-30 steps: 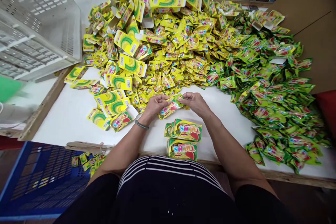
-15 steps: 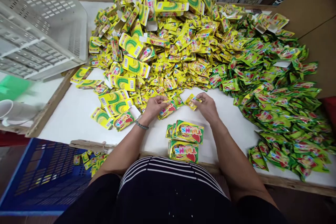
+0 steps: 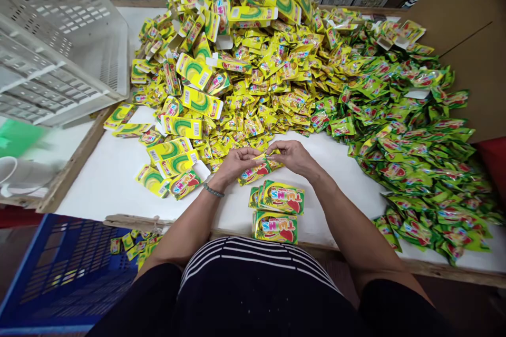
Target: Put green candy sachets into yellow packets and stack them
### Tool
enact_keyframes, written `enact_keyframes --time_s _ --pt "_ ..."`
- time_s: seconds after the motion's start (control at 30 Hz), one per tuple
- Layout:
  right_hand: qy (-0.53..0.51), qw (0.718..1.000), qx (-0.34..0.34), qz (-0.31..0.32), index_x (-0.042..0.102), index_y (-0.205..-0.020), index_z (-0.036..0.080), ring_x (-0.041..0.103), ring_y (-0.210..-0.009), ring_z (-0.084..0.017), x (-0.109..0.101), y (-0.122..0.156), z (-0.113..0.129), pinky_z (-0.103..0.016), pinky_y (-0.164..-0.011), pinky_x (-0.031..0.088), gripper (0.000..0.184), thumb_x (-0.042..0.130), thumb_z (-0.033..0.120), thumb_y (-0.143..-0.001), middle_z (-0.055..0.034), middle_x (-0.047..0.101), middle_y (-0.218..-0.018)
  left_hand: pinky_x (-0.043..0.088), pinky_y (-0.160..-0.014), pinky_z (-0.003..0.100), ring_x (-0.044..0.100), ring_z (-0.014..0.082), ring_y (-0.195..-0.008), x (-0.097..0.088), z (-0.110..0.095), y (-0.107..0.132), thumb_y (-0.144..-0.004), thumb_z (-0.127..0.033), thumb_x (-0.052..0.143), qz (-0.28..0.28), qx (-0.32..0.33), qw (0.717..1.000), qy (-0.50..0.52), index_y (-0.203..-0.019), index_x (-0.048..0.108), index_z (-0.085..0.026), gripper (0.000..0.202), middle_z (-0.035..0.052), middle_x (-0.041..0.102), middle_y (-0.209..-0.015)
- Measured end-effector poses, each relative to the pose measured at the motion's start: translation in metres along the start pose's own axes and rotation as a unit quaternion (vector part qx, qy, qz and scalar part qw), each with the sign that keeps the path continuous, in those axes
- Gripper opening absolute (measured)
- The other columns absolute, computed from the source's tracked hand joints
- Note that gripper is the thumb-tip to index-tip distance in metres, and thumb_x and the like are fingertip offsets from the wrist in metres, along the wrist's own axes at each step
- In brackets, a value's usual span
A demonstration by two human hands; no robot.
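My left hand [image 3: 237,164] is closed on a small printed candy box [image 3: 255,171], lying at a slant just above the white tabletop. At the box's right end, the fingers of my right hand [image 3: 291,156] pinch a yellow candy packet [image 3: 272,154], mostly hidden by the fingers. Below them, stacked "Twins" boxes [image 3: 281,197] stand in a row, with another group of boxes [image 3: 275,227] nearer the table edge. Left of my left hand lie several yellow boxes [image 3: 174,155], one with a white flap raised.
Behind my hands rises a heap of yellow packets [image 3: 276,84] topped with boxes; green packets [image 3: 411,168] spread along the right. A white crate [image 3: 79,63] stands at left, a blue crate [image 3: 51,274] below the table. A white mug [image 3: 23,171] sits far left.
My right hand has moved left with the yellow packet, bringing it to the end of the box. My left hand stays on the box.
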State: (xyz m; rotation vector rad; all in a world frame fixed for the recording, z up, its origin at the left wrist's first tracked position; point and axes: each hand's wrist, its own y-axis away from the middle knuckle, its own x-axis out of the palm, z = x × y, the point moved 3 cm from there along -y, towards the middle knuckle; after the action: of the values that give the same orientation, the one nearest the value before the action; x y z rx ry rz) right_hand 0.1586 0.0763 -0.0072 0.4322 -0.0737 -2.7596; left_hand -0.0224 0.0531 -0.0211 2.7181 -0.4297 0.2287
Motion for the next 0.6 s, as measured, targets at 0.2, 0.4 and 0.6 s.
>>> enact_keyframes --time_s 0.2,0.4,0.6 --pt "-0.049 0.997 0.016 -0.055 0.066 -0.081 0.022 0.032 -0.054 -0.011 0.0 0.004 0.001 -0.026 -0.052 0.026 0.03 0.077 0.043 -0.062 0.0076 0.039 -0.055 0.05 -0.068 0.025 0.065 0.0117 -0.067 0.003 0.006 -0.001 -0.05 -0.033 0.092 0.011 -0.031 0.999 0.032 -0.088 0.076 -0.013 0.046 0.0052 0.076 -0.082" --pt "-0.011 0.998 0.021 -0.049 0.064 -0.085 0.023 0.036 -0.051 -0.011 0.002 0.005 0.009 -0.026 -0.05 0.029 0.03 0.078 0.039 -0.063 0.0087 0.04 -0.052 0.05 -0.067 0.026 0.065 0.0124 -0.067 0.002 0.007 0.0 -0.049 -0.031 0.092 -0.019 -0.025 0.999 0.034 -0.092 0.076 -0.013 0.049 0.0037 0.075 -0.079" --pt "-0.055 0.993 0.002 -0.104 0.065 -0.094 0.023 0.056 -0.072 -0.016 -0.009 0.004 0.008 -0.031 -0.065 0.047 0.047 0.084 0.042 -0.054 -0.0008 0.065 -0.082 0.05 -0.07 0.027 0.066 0.0132 -0.069 0.003 0.005 -0.001 -0.052 -0.034 0.091 -0.021 -0.001 0.999 0.038 -0.096 0.076 -0.015 0.05 0.0041 0.075 -0.081"
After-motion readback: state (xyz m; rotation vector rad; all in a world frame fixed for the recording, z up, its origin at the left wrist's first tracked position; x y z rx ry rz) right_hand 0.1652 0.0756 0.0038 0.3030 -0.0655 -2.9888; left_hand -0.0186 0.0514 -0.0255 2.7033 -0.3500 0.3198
